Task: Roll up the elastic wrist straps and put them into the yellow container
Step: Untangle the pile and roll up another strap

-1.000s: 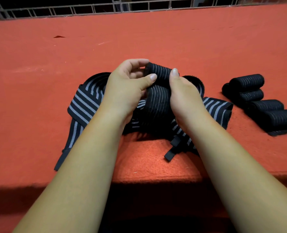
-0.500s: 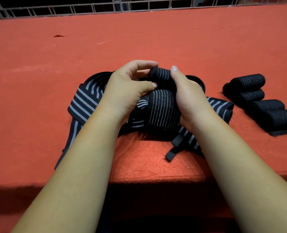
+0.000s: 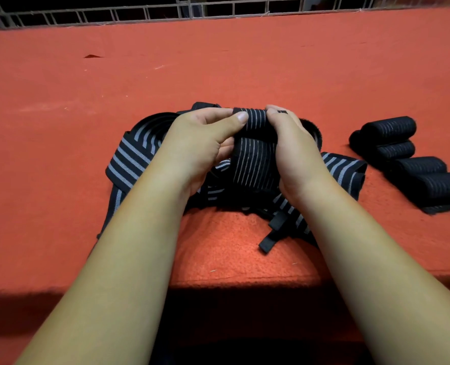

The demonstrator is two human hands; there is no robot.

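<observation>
A black elastic wrist strap with thin grey lines (image 3: pixel 254 159) is partly rolled, its roll held up between both hands. My left hand (image 3: pixel 200 143) pinches the roll's left end with thumb and fingers. My right hand (image 3: pixel 292 148) grips its right end. The strap's flat part hangs down from the roll toward me. Under the hands lies a heap of loose black straps with broad grey stripes (image 3: pixel 131 156). Several finished black rolls (image 3: pixel 413 164) lie in a row to the right. No yellow container is in view.
Everything lies on a red felt-covered table (image 3: pixel 218 67) whose front edge runs just under my forearms. A white wire grid (image 3: pixel 192 9) stands along the far edge. A black strap tab (image 3: pixel 271 238) sticks out toward the table's front edge.
The roll has been turned further and sits level between both hands, which have closed in tighter on its ends. The left thumb now lies across the roll's left end.
</observation>
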